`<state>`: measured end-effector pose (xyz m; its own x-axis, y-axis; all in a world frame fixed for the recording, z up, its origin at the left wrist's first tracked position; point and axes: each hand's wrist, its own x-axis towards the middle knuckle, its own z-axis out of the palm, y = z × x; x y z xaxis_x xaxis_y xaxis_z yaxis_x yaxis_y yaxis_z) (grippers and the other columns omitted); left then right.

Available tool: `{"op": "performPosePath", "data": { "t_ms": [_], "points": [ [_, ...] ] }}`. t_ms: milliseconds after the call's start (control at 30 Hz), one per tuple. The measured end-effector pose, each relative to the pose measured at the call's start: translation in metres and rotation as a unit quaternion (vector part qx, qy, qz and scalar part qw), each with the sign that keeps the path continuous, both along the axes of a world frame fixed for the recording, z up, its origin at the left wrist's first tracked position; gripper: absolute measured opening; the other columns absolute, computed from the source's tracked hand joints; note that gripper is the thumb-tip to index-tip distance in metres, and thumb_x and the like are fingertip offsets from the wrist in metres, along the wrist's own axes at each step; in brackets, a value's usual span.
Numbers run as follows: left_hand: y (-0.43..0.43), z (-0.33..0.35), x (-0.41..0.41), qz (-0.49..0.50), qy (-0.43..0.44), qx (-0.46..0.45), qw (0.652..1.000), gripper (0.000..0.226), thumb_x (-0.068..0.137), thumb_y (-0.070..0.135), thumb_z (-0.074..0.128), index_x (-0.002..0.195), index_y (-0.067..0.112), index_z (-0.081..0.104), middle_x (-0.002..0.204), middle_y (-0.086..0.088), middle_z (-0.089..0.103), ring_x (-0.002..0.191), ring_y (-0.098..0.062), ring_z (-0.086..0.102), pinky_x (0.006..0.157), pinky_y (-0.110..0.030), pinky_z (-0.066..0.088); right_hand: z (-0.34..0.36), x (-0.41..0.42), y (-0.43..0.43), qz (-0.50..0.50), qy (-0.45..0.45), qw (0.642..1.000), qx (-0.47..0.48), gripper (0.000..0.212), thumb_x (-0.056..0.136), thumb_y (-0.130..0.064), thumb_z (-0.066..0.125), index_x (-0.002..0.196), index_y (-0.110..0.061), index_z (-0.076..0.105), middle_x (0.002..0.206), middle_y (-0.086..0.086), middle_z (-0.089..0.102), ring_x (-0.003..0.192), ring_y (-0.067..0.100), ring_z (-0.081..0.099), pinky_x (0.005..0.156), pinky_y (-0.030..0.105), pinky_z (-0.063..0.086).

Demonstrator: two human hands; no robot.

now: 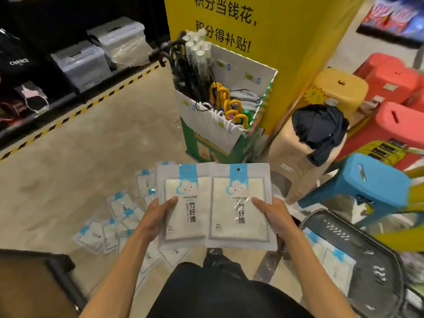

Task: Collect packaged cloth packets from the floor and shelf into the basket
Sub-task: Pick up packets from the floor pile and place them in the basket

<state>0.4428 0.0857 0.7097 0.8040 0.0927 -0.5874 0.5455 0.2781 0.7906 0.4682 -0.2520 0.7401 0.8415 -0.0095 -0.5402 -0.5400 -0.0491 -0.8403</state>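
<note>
I hold two white cloth packets with blue cloud labels side by side in front of me. My left hand point(158, 216) grips the left packet point(185, 216) by its left edge, thumb on the front. My right hand point(273, 214) grips the right packet point(241, 193) by its right edge. Several more packets point(114, 221) lie scattered on the floor below and to the left. The black basket point(358, 244) sits at lower right with a packet point(332, 260) inside it.
A green-and-white cardboard bin of umbrellas point(218, 106) stands ahead against a yellow pillar point(286, 42). Stacked plastic stools, beige point(296, 157), blue point(367, 182) and red point(394, 120), crowd the right. A low black shelf point(46, 88) with storage boxes runs along the left.
</note>
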Motion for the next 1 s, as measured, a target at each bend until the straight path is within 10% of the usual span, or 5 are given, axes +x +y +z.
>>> {"op": "performPosePath", "data": {
  "t_ms": [233, 600, 1000],
  "points": [
    [-0.045, 0.0, -0.06, -0.072, 0.01, 0.01, 0.997, 0.023, 0.095, 0.013, 0.064, 0.117, 0.004, 0.067, 0.111, -0.019, 0.074, 0.1, -0.032, 0.073, 0.087, -0.045, 0.059, -0.008, -0.112, -0.043, -0.072, 0.016, 0.997, -0.001, 0.028, 0.088, -0.025, 0.075, 0.115, -0.02, 0.069, 0.102, 0.003, 0.077, 0.093, 0.023, 0.074, 0.087, 0.047, 0.059],
    [-0.179, -0.002, -0.097, -0.203, 0.003, 0.015, 0.979, 0.028, 0.094, 0.015, 0.066, 0.12, 0.005, 0.067, 0.115, -0.018, 0.073, 0.107, -0.037, 0.07, 0.095, -0.051, 0.053, -0.002, -0.225, -0.16, -0.187, 0.012, 0.982, 0.027, 0.023, 0.091, -0.015, 0.07, 0.114, -0.015, 0.068, 0.102, 0.005, 0.077, 0.088, 0.018, 0.075, 0.064, 0.024, 0.059],
    [-0.377, -0.02, -0.11, -0.229, 0.02, 0.064, 0.971, 0.03, 0.094, 0.016, 0.066, 0.12, 0.001, 0.065, 0.111, -0.017, 0.074, 0.102, -0.035, 0.072, 0.093, -0.049, 0.055, -0.031, -0.273, -0.35, -0.22, 0.012, 0.975, 0.033, 0.032, 0.093, -0.012, 0.066, 0.124, -0.016, 0.065, 0.113, 0.003, 0.074, 0.102, 0.021, 0.072, 0.088, 0.04, 0.058]
  ]
}}
